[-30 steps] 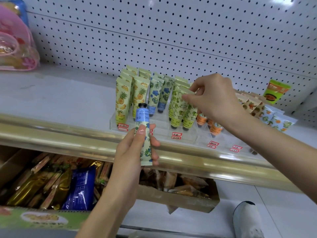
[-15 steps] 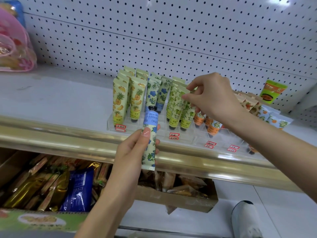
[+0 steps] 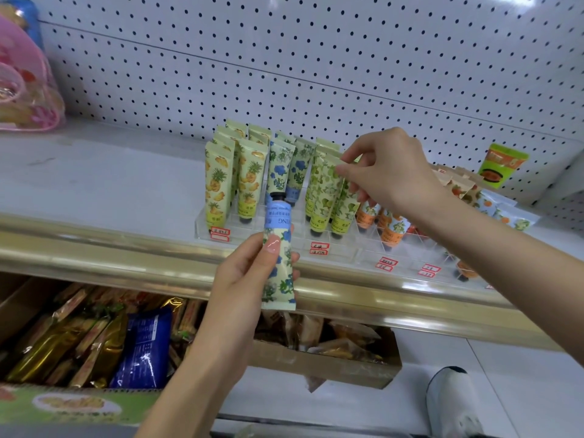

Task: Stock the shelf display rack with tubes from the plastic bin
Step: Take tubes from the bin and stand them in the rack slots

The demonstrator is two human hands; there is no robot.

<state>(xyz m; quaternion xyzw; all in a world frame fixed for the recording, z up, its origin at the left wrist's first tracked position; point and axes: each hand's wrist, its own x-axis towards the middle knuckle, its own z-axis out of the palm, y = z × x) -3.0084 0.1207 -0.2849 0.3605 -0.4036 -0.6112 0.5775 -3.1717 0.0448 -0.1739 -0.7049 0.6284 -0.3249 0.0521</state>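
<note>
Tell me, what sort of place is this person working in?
Most likely a small shop: a pegboard-backed shelf carries a clear display rack of patterned tubes with red price labels, and boxed snack packets sit below.

The nearest tube is showing blue flowers on cream; pineapple tubes are showing yellow, leaf tubes green.

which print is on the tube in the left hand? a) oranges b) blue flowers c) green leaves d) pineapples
b: the tube that the left hand grips, cap up, bears blue flowers; the green tube is the one the right hand pinches at its top.
</note>
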